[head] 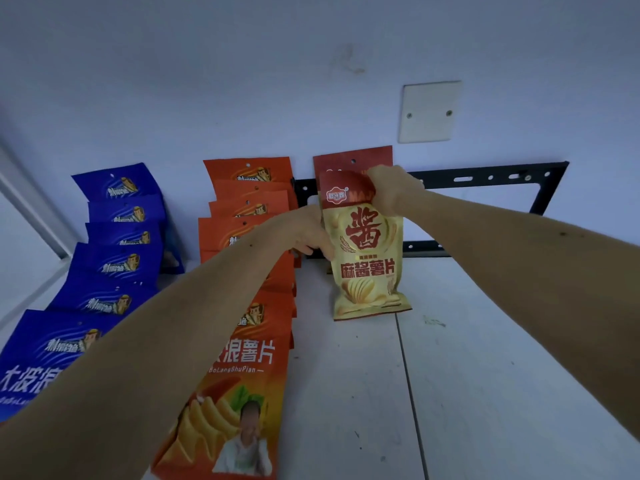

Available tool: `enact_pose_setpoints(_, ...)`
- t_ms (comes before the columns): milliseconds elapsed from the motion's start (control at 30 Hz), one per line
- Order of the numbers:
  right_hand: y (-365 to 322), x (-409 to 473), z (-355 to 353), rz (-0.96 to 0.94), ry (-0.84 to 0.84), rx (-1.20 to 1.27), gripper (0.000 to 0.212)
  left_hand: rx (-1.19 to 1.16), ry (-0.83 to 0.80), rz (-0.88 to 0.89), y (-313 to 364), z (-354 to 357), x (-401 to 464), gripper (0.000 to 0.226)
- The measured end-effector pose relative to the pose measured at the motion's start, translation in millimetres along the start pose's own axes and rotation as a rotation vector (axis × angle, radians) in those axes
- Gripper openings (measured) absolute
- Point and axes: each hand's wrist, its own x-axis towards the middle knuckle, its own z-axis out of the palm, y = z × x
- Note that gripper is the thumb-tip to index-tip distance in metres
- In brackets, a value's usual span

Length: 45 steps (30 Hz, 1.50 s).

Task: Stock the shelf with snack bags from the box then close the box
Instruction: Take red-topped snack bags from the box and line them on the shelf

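- A yellow bag (369, 258) with a dark red top stands upright on the white shelf (485, 375), just right of frame centre, its bottom edge resting on the shelf surface.
- The right hand (391, 190) reaches in from the right edge and grips the bag's upper right corner, fingers curled over the red band.
- The left hand (308, 233) comes in from the lower left and holds the bag's left edge around mid-height, fingers curled against the side; the thumb is hidden.
- Directly behind it, a second bag (353, 159) of the same red-topped kind leans against the wall (311, 64); only its top shows above the held one.
- Left of centre, a row of orange bags (249, 188) runs from the wall toward the bottom of the frame, overlapping one another, the left forearm crossing over them.
- Further left, a row of blue bags (117, 237) runs the same way, from the wall down to the lower left corner.
- A black metal bracket (485, 176) is fixed to the wall behind the yellow bag, stretching to the right.
- A white blank plate (429, 112) with two screws sits on the wall in the upper right, above the bracket.
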Motion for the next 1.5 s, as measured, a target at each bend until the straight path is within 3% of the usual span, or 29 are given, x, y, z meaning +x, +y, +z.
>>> enact_pose_setpoints(133, -2, 0, 8, -0.009, 0.036, -0.03, 0.033, -0.09, -0.033, -0.031, -4, 14, 5, 0.066)
enact_pose_setpoints(400, 26, -27, 16, 0.062, 0.351, 0.075, 0.059, -0.161, 0.089, -0.104, -11, 38, 11, 0.074)
enact_pose_setpoints(500, 34, -42, 24, 0.166, 0.224, 0.198, 0.053, -0.208, 0.136, -0.097, -11, 41, 8, 0.087)
enact_pose_setpoints(700, 32, -56, 45, 0.326, -0.125, 0.441, 0.048, -0.248, 0.182, -0.063, -6, 47, 8, 0.065)
enact_pose_setpoints(800, 27, -58, 48, 0.329, -0.146, 0.526, 0.049, -0.246, 0.234, -0.081, -3, 49, 12, 0.078)
enact_pose_setpoints(1000, 21, -59, 47, 0.325, -0.185, 0.41, 0.06, -0.157, 0.271, -0.067, -2, 50, 14, 0.1)
enact_pose_setpoints(1133, 21, -63, 45, 0.3, -0.192, 0.364, 0.063, -0.07, 0.23, -0.054, -4, 44, 7, 0.091)
enact_pose_setpoints(1333, 18, -76, 31, 0.268, -0.173, 0.282, 0.06, 0.039, 0.259, -0.077, 2, 32, -5, 0.104)
enact_pose_setpoints(1500, 16, -86, 21, 0.252, -0.133, 0.218, 0.053, 0.24, 0.294, -0.029, 11, 24, -17, 0.087)
